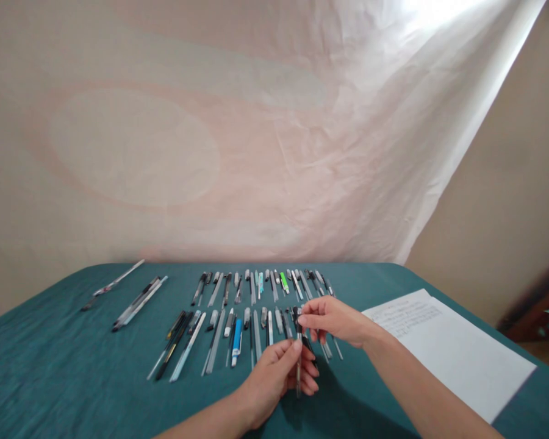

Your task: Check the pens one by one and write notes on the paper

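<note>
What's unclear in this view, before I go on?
Head view:
Writing on paper: too small to read.
Held pen: partly covered by the left hand.
Some pen parts: partly hidden behind the right hand.
Reddish thing: blurred, cut off by right edge.

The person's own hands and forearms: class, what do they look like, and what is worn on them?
The left hand and right hand are ungloved. The left forearm and right forearm show no sleeve, watch or bracelet.
</note>
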`<state>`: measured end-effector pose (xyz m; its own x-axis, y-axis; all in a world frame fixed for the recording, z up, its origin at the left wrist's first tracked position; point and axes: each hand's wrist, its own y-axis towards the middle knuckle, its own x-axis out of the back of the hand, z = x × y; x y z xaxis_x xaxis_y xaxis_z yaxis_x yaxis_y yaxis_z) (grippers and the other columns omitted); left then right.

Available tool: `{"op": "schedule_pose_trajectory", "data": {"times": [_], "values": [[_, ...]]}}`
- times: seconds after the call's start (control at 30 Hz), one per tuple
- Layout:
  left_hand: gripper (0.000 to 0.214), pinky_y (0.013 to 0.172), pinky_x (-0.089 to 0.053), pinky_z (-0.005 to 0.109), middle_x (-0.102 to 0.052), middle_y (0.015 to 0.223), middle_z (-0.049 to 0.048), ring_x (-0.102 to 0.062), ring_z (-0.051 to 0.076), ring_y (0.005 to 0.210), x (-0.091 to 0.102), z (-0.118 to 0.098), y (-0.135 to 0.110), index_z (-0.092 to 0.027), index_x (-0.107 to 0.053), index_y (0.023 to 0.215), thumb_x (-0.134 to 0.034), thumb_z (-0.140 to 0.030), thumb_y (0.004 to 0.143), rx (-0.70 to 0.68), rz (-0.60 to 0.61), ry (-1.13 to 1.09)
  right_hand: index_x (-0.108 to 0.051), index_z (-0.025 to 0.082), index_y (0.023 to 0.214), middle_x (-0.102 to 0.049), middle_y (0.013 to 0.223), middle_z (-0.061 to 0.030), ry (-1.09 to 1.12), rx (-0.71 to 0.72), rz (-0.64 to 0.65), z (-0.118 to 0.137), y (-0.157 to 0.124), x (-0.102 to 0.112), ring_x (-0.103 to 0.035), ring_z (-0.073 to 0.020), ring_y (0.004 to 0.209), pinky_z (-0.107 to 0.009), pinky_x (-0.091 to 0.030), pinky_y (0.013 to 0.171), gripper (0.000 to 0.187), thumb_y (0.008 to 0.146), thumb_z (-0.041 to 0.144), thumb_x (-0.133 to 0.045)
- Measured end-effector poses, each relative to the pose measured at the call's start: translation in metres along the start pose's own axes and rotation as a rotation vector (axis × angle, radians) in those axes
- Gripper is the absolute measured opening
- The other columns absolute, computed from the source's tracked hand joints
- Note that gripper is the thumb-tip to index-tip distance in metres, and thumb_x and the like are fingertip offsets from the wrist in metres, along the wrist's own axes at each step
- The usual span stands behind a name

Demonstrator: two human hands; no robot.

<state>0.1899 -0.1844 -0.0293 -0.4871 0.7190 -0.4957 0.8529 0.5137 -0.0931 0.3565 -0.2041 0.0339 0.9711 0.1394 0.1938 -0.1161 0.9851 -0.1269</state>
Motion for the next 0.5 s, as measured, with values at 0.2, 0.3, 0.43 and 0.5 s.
{"op": "schedule_pose_trajectory", "data": {"times": [0.2,0.3,0.43,0.5], "values": [[0.045,0.056,-0.045,0.026,-0.062,0.07,0.0089,-0.061,0.015,0.057,-0.003,-0.003,-0.003,-0.009,-0.055,0.082,-0.044,-0.053,0.08,0.044,0.035,0.041,-0.055,0.014,0.071,-0.06,0.066,-0.0005,-0.01,-0.028,-0.28,-0.006,-0.003,0.048,-0.048,-0.005,0.045,-0.016,-0.04,0.042,0.028,0.071,0.042,-0.059],[0.048,0.056,-0.044,0.026,-0.062,0.07,0.0089,-0.06,0.015,0.057,-0.004,-0.003,-0.003,-0.01,-0.055,0.081,-0.042,-0.055,0.08,0.057,0.026,0.043,-0.056,0.014,0.066,-0.061,0.06,-0.0004,-0.197,-0.179,-0.354,-0.027,0.001,0.073,-0.049,-0.0051,0.044,-0.015,-0.041,0.042,0.024,0.074,0.037,-0.056],[0.046,0.056,-0.044,0.026,-0.062,0.07,0.0087,-0.06,0.015,0.057,-0.004,-0.003,-0.003,-0.01,-0.055,0.081,-0.041,-0.054,0.081,0.048,0.028,0.048,-0.055,0.013,0.056,-0.058,0.049,0.0001,-0.293,-0.297,-0.386,-0.062,0.013,0.085,-0.048,-0.0059,0.038,-0.014,-0.038,0.035,0.021,0.069,0.029,-0.062],[0.045,0.056,-0.044,0.026,-0.062,0.07,0.0085,-0.06,0.015,0.057,-0.003,-0.001,-0.003,-0.01,-0.054,0.081,-0.041,-0.054,0.082,0.047,0.041,0.053,-0.055,0.013,0.055,-0.057,0.046,0.0011,-0.323,-0.328,-0.396,-0.074,0.019,0.084,-0.047,-0.0058,0.035,-0.014,-0.038,0.034,0.021,0.068,0.028,-0.063]]}}
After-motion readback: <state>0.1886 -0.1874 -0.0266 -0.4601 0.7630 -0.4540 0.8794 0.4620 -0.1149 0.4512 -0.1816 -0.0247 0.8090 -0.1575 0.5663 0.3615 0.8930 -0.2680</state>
